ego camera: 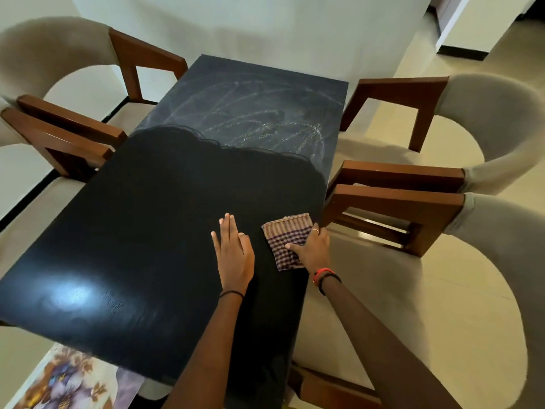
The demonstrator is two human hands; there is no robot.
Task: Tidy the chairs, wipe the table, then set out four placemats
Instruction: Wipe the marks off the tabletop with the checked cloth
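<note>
Chairs (486,113) tucked in; right hand (311,250), fingers spread, presses cloth (287,231) on table (118,231), left hand (233,250) flat; far end streaky; placemats unlaid.

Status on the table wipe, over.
Left hand flat on table. Right hand pressing checked cloth near right edge. Far half streaky. Chair arm close beside cloth.

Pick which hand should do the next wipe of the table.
Right. The right hand rests on the checked cloth near the right edge of the table; the left hand lies flat beside it, holding nothing.
</note>
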